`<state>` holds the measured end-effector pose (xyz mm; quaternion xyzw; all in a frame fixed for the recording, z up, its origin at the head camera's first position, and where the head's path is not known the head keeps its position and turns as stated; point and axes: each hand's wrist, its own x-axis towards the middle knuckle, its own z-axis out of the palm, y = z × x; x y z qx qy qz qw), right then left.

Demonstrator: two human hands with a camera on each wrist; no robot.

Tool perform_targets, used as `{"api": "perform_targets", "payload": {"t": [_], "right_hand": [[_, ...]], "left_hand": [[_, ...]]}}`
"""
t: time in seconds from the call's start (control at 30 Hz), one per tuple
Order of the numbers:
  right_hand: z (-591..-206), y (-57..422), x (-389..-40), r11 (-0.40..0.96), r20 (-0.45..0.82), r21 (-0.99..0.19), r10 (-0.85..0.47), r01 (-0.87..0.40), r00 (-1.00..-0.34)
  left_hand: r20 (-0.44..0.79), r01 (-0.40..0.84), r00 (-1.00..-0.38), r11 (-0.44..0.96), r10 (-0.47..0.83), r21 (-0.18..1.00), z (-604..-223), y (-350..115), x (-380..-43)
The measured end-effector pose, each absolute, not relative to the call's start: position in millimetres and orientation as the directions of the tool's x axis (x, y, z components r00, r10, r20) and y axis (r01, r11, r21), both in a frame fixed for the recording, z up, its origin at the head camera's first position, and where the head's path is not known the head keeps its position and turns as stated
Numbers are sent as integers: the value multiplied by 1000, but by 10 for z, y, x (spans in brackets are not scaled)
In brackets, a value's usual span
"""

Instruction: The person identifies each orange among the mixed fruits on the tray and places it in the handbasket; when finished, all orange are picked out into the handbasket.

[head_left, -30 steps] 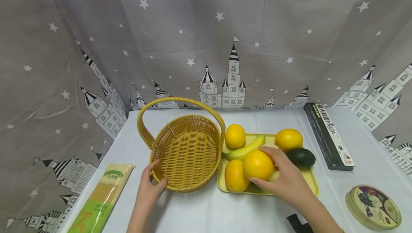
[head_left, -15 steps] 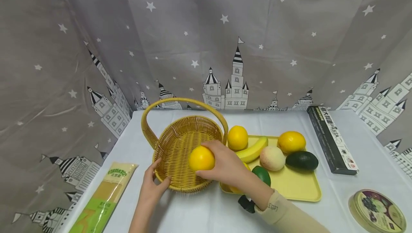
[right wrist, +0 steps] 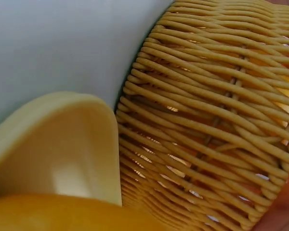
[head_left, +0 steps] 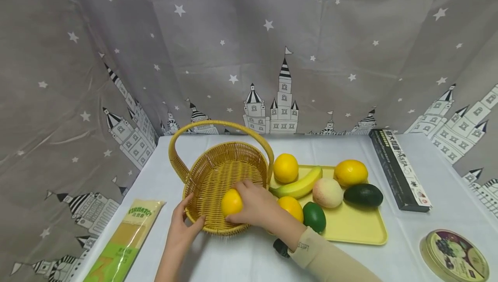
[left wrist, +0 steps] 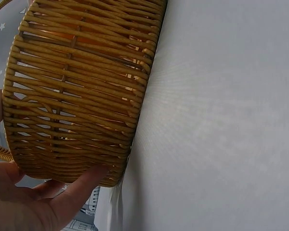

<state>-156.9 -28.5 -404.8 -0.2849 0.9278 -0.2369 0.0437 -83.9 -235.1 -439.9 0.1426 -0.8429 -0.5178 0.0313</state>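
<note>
A round yellow wicker basket (head_left: 218, 167) with a tall arched handle stands left of the middle of the table. My left hand (head_left: 184, 225) holds its near left rim, and in the left wrist view the thumb (left wrist: 82, 190) lies along the woven outer wall. Inside the basket, low over the woven bottom, my right hand (head_left: 254, 206) grips an orange (head_left: 231, 203). The palm and fingers hide the orange's right side. In the right wrist view the basket's wall blocks sight of that hand's fingertips.
Right of the basket, a yellow tray (head_left: 350, 230) bears a banana (head_left: 299, 185), a peach (head_left: 328, 192), avocados (head_left: 363, 195) and other fruit, with an orange (head_left: 285, 168) at its back left corner. A pasta box (head_left: 400, 169), a round tin (head_left: 454, 254) and a pasta bag (head_left: 124, 238) lie around.
My right hand has carried the orange from above the tray leftward and down into the basket, uncovering the peach and a green avocado. The left hand has stayed at the rim.
</note>
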Motion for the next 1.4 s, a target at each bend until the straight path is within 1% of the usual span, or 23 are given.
{"api": "perform_targets", "payload": {"t": [0.2,0.47,0.63,0.8,1.0,1.1,1.17,1.27,1.4], "right_hand": [[-4051,-299,-1535,746,17,-398,-576,-534,-817],[-4065,-265,-1510,761,37,-324,-584,-562,-811],[-3963,-162,-1485,747,77,-335,-586,-574,-807],[-3724,45,-1469,706,165,-400,-572,-585,-803],[-3477,368,-1468,655,318,-508,-461,-559,-829],[-3394,570,-1468,621,404,-545,-394,-563,-826],[-3357,719,-1473,619,438,-560,-344,-551,-831],[-3322,967,-1514,650,444,-579,-256,-493,-859],[-3355,1314,-1671,687,428,-613,-127,-391,-895]], "left_hand": [[-109,-220,-956,421,-272,880,-4414,-2342,-851],[-102,-212,-958,424,-268,881,-4420,-2310,-870],[-107,-217,-958,427,-266,878,-4424,-2302,-877],[-120,-229,-957,439,-263,869,-4413,-2320,-881],[-120,-225,-960,439,-255,870,-4383,-2333,-874],[-118,-223,-960,438,-254,871,-4379,-2339,-867],[-124,-229,-958,434,-257,871,-4377,-2343,-861],[-136,-244,-954,429,-266,870,-4376,-2345,-858],[-142,-250,-953,429,-268,868,-4383,-2350,-861]]}}
